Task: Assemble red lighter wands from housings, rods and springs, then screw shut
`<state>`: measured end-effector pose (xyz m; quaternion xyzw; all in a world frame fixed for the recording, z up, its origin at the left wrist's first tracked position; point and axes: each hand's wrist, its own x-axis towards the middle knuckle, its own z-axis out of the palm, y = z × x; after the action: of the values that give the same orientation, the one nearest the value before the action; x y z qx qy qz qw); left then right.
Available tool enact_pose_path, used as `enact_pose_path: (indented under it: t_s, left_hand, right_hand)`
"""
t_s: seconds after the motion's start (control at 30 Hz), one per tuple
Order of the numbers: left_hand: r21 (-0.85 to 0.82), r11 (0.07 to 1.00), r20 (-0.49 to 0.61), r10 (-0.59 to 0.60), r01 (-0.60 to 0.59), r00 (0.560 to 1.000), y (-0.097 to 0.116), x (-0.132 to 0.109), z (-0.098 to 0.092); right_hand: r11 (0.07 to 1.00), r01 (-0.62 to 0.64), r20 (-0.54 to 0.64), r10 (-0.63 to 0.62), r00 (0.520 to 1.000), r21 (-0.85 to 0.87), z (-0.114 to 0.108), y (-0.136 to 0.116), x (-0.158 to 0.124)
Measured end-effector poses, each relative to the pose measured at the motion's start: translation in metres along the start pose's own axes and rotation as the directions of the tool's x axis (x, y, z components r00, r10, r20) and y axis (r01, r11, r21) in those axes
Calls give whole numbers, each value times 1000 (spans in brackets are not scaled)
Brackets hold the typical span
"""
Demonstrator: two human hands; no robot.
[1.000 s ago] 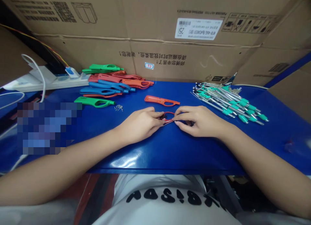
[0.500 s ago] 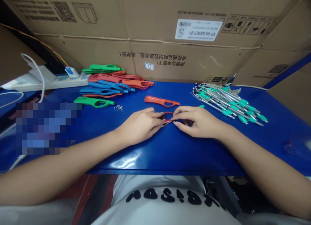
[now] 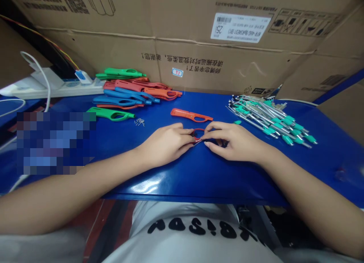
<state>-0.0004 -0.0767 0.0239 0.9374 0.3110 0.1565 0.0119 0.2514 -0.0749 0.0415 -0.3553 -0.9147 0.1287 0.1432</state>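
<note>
A red lighter casing (image 3: 199,130) lies between my hands, low over the blue table; only its loop-shaped trigger end shows. Its rear part is covered by my left hand (image 3: 170,142), whose fingers are closed around it. At the other end, the thumb and fingers of my right hand (image 3: 233,142) pinch the casing near the loop, close to a thin silvery part and some dark bits too small to make out. Just beyond my hands rests an orange casing half (image 3: 191,115), lying flat.
Green, red, orange and blue casings (image 3: 125,98) are piled at the back left, with small screws (image 3: 139,122) in front. Metal lighter rods with teal tips (image 3: 270,121) are heaped at the right. A power strip (image 3: 57,89) stands far left; a large cardboard box (image 3: 119,47) walls the back.
The view has shifted slightly. Both hands keep hold of the red casing, with only small movements of the fingers.
</note>
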Motion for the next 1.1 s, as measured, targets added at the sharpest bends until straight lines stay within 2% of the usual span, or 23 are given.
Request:
enact_pose_path:
  t_s: [0.2, 0.53, 0.93, 1.03, 1.1]
  left_hand:
    - [1, 1000, 3, -4, 4, 1000, 0, 1, -1]
    - [1, 1000, 8, 10, -10, 1000, -1, 1, -1]
    - [42, 999, -53, 25, -23, 998, -5, 0, 2]
    - [34, 999, -89, 20, -17, 996, -7, 0, 3]
    - [5, 1000, -105, 22, -22, 994, -9, 0, 3]
  right_hand:
    - [1000, 21, -29, -21, 999, 3, -2, 0, 0]
    - [996, -10, 2, 10, 1000, -91, -1, -5, 1]
    - [999, -3, -34, 2, 999, -43, 1, -2, 1]
    - [1000, 14, -81, -14, 997, 8, 3, 0, 3]
    - [998, 5, -181, 6, 983, 63, 2, 8, 5]
